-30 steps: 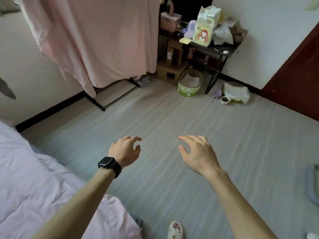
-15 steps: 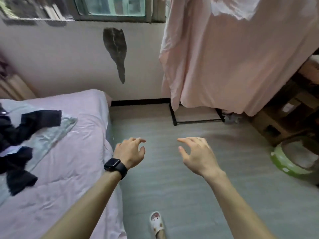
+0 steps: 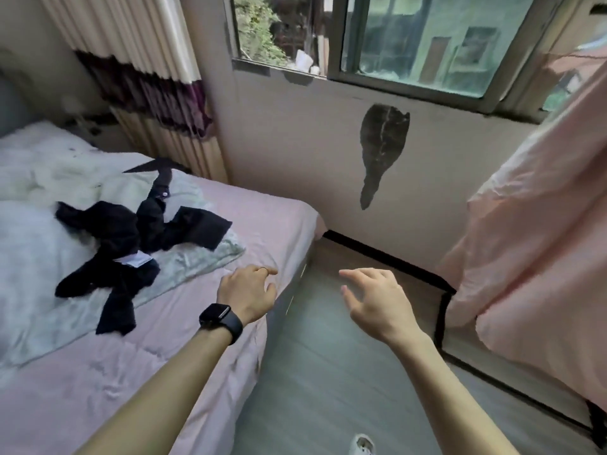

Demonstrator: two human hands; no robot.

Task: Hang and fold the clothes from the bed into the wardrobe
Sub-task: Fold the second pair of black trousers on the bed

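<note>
- The left hand (image 3: 246, 290) hovers over the near edge of the bed (image 3: 256, 218). Its fingers are loosely curled and it holds nothing.
- A black smartwatch (image 3: 219, 318) sits on the left wrist, and a thin ring (image 3: 262, 269) shows on one finger.
- The right hand (image 3: 377, 302) hangs over the floor (image 3: 328, 372) just right of the left hand. Its fingers are spread and relaxed, and it too is empty.
- The black clothes (image 3: 131, 238) lie in a crumpled heap on the bed, to the left of the left hand and beyond it, apart from both hands. A white tag (image 3: 136, 259) shows among the folds.
- Under the heap lies a pale grey-green blanket (image 3: 197, 257), spread over the pink sheet. One corner of it reaches near the left hand.
- A rumpled white duvet (image 3: 49, 172) lies further left, beyond the clothes.
- To the right of the right hand, a large pink cloth (image 3: 542, 241) hangs down over a black frame (image 3: 440, 310) that stands on the floor.
- Beyond both hands the wall bears a dark leaf-shaped mark (image 3: 381, 142) under a window (image 3: 410, 44).
- A striped curtain (image 3: 131, 60) hangs left of the window.
- Nearer than the hands, the toe of a white slipper (image 3: 363, 444) shows at the bottom edge.
</note>
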